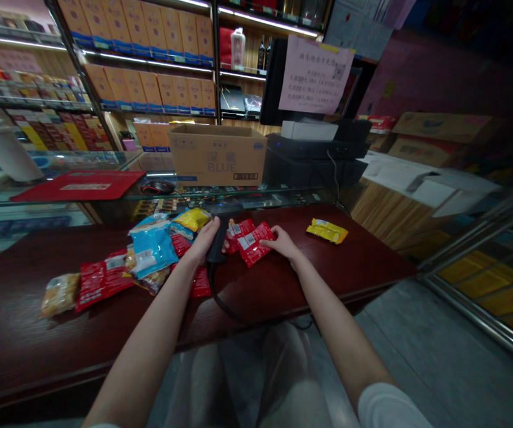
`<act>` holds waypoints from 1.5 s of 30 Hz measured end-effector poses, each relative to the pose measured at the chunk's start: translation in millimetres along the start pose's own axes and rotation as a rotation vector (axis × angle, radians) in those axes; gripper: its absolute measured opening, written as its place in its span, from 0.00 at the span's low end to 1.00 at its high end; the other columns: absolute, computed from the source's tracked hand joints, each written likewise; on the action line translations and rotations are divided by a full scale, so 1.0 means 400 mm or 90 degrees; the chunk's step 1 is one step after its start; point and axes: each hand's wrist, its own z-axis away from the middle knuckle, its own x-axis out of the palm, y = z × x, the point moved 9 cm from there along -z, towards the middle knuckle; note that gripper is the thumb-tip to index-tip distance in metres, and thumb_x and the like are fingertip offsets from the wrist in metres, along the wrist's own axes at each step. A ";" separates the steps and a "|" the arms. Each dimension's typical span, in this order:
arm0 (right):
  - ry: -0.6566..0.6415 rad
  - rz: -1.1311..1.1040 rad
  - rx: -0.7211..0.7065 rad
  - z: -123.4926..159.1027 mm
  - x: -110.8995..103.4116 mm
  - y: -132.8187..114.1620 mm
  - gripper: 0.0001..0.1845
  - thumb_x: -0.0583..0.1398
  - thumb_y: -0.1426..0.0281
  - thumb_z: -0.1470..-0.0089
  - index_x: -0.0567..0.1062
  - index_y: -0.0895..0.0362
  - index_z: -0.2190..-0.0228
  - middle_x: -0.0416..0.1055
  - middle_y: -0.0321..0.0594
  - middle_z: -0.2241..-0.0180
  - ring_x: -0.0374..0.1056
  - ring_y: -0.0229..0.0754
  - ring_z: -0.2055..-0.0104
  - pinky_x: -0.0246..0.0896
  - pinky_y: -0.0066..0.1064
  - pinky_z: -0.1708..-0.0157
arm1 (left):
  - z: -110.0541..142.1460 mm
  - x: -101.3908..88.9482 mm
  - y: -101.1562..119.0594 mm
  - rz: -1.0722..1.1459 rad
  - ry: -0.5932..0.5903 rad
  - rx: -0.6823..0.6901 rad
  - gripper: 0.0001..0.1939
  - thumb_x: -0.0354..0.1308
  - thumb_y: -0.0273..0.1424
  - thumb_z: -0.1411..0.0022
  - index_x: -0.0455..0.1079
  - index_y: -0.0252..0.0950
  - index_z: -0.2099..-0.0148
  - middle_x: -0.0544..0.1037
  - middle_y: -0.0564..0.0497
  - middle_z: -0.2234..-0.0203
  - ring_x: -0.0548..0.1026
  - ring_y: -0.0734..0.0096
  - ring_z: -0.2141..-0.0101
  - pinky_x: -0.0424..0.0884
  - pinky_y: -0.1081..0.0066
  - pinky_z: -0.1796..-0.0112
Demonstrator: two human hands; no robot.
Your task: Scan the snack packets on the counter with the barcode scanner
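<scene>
My left hand (205,239) is wrapped round the grip of a black handheld barcode scanner (217,241), whose cable runs down over the table's front edge. To its right, my right hand (283,244) pinches the edge of a red snack packet (255,244) with a white barcode label facing up. Another red packet (240,228) lies partly behind that one, close to the scanner. Left of the scanner is a loose pile with a blue snack packet (153,246), a yellow packet (192,219), a large red packet (104,278) and a clear-wrapped bread (60,295).
A single yellow packet (326,230) lies at the right of the dark red table (256,303). Behind the table, a glass counter bears a cardboard box (218,156), a mouse (156,187), a red mat (80,185) and a white cup (4,148). A monitor (274,80) stands beyond.
</scene>
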 end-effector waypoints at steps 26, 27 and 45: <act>0.180 -0.346 0.032 -0.003 -0.184 0.064 0.26 0.76 0.62 0.73 0.77 0.55 0.68 0.78 0.33 0.72 0.72 0.39 0.72 0.70 0.33 0.64 | 0.063 0.161 -0.051 -0.077 -0.178 0.000 0.33 0.58 0.65 0.50 0.62 0.37 0.71 0.68 0.55 0.85 0.64 0.78 0.87 0.57 0.76 0.87; 0.176 -0.341 0.034 -0.002 -0.182 0.064 0.26 0.76 0.61 0.73 0.77 0.55 0.68 0.78 0.34 0.72 0.72 0.39 0.71 0.70 0.34 0.63 | 0.064 0.163 -0.050 -0.073 -0.180 -0.002 0.33 0.58 0.64 0.50 0.62 0.37 0.71 0.68 0.55 0.85 0.63 0.79 0.87 0.57 0.76 0.86; 0.477 0.346 -0.063 0.029 -0.487 -0.006 0.26 0.65 0.66 0.56 0.72 0.58 0.53 0.69 0.54 0.49 0.65 0.55 0.47 0.58 0.49 0.45 | 0.005 0.046 -0.018 0.001 -0.072 0.024 0.31 0.58 0.62 0.46 0.61 0.36 0.66 0.70 0.57 0.81 0.62 0.80 0.88 0.60 0.76 0.87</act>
